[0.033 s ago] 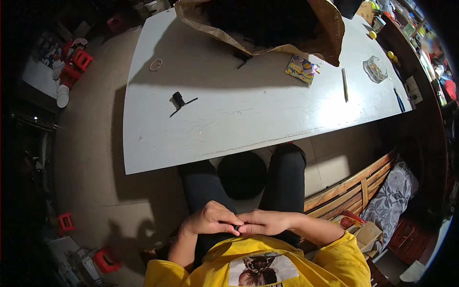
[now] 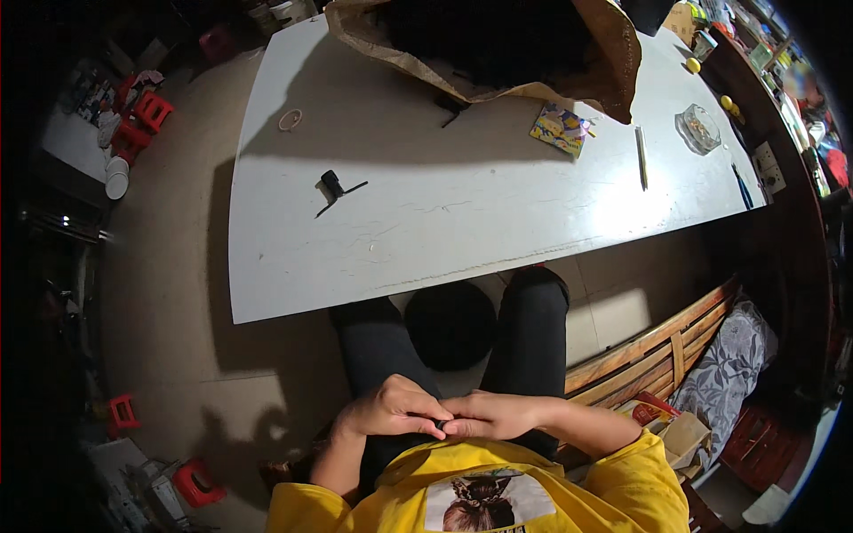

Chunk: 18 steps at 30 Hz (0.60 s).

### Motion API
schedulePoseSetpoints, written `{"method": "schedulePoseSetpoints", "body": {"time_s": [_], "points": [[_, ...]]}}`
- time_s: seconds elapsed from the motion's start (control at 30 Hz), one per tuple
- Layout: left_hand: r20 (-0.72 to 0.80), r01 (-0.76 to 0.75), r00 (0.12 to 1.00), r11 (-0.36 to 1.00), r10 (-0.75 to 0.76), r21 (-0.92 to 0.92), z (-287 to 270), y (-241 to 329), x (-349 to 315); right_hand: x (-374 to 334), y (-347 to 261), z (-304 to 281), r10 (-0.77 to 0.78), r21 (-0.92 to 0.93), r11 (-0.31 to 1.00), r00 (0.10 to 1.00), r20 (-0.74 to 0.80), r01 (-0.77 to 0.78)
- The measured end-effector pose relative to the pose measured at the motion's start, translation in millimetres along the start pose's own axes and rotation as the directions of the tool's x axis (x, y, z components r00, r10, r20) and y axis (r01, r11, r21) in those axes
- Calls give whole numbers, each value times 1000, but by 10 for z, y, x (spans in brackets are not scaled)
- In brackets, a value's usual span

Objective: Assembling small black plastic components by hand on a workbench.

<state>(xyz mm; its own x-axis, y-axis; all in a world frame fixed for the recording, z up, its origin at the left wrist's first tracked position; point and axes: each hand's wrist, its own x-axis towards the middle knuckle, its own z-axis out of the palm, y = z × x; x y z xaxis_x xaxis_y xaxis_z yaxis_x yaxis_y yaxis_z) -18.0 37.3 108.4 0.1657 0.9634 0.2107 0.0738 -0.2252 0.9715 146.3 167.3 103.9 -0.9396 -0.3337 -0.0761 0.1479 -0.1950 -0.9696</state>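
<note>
White tabletop (image 2: 418, 213): brown sack (image 2: 613, 75), far edge; black forked part (image 2: 332, 186), nearer left edge. Tiled floor (image 2: 160, 311); slatted bench (image 2: 653, 354), right. Small black piece (image 2: 440, 425): short of tabletop's near edge, gripped by left hand (image 2: 395, 407) and right hand (image 2: 494, 412).

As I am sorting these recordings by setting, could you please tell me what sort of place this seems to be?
Probably a home that doubles as a small workshop: a large, flat white table bears a wide-open brown sack, and a slatted brown wooden bench stands at right.
</note>
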Motion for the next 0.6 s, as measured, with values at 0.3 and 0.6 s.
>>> {"method": "schedulePoseSetpoints", "body": {"time_s": [0.3,0.6], "points": [[8,-57,998,998,57,10,29,-32,-57,31,-64,54,35,-114,993,999,16,-33],[-505,251,824,964,-258,-84,60,-62,115,212,-262,-28,-581,-919,164,718,-383,-358]]}}
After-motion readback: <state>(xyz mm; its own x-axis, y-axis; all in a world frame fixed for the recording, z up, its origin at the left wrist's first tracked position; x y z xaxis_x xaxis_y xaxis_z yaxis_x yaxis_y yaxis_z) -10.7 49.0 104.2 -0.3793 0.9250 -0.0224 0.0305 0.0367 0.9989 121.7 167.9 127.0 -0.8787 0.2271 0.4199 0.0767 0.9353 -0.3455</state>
